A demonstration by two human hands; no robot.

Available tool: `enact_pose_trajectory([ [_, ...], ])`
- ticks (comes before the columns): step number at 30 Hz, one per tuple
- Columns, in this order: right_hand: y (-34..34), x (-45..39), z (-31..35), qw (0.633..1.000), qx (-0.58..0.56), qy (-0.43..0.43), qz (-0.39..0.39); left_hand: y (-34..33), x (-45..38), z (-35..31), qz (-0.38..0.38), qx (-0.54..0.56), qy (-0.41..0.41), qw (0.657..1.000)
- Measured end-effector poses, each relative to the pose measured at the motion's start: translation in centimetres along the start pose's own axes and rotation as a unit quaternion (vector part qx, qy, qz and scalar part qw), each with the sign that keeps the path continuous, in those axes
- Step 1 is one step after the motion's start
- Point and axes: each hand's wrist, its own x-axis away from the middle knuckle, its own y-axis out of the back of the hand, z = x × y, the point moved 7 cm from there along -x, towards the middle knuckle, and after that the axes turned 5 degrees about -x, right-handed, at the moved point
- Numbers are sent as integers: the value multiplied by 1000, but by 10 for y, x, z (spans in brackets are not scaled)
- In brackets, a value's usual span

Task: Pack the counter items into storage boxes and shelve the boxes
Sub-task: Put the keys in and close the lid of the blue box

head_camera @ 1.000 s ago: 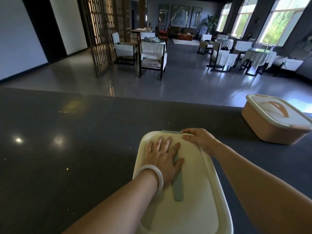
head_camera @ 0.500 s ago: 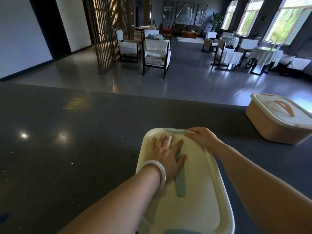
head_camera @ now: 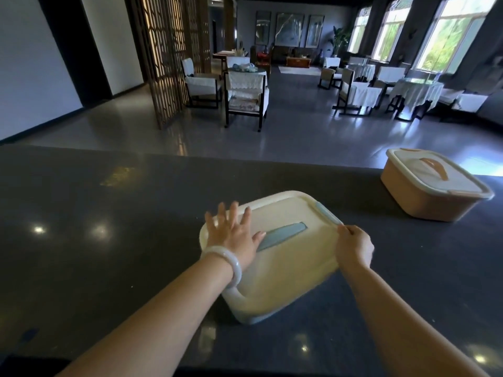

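We note the cream box has swung askew on the counter. Left hand presses flat, fingers spread; right hand pinches its rim. Orange box lidded; shelving outstanding.

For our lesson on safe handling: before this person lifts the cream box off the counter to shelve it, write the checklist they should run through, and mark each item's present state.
1. Lid seated on the cream box: looks flush along the visible edges, ok.
2. Blue side latch fastened: cannot tell; the right hand pinches the lid edge just beside it.
3. Opposite latch: hidden from this view, cannot tell.
4. Left hand steadying the lid: lies flat with fingers spread, ok.
5. Blue handle free to grasp: lies flat in the lid, mostly uncovered, ok.
6. Orange box out of the way: stands apart on the counter, lid on, ok.
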Motion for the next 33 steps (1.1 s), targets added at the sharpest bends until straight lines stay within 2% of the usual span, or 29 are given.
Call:
enact_pose_trajectory([
  [2,21,18,-13,999,1,-18,-39,-13,28,19,2,51,43,998],
  [4,37,37,-26,998,-2,-22,-61,-29,53,28,19,132,45,990],
  [7,50,54,-38,998,-6,-22,-64,-42,66,17,56,331,4,942],
  [9,55,57,-40,998,-9,-26,-51,-39,63,10,42,384,-2,922],
  [14,57,56,-39,999,-39,11,3,-42,49,-1,33,435,2,900],
  [22,62,-7,-35,999,-31,40,-5,-46,7,-45,2,477,-11,879],
  [33,19,-138,-11,997,-32,57,45,-40,-96,-85,-67,457,38,886],
])
